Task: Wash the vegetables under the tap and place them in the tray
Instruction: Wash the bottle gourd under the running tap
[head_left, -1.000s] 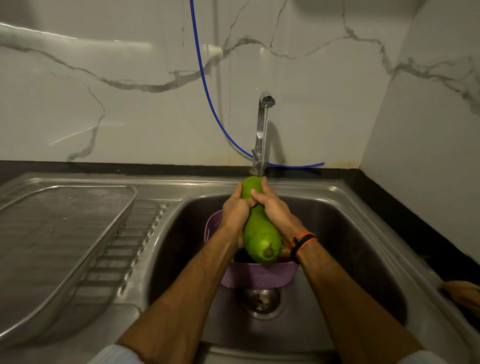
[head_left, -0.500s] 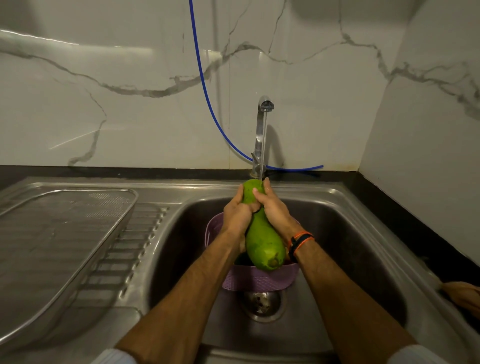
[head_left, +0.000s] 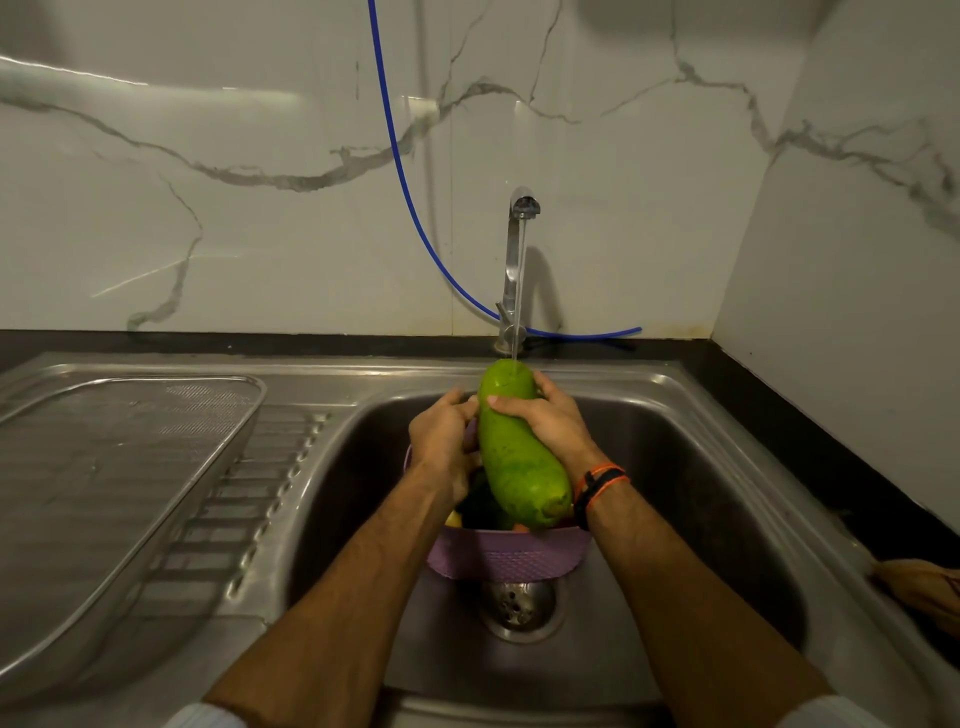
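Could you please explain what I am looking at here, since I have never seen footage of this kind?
There is no machine: a person wears a camera on the head, looking down at their own two hands over a steel sink. The left hand and right hand both grip a large green gourd under water running from the tap. Below it, a purple basket in the sink holds more vegetables, too hidden to name. On the draining board to the left lies a metal mesh tray, where washed items go. A blue hose hangs down the marble wall.
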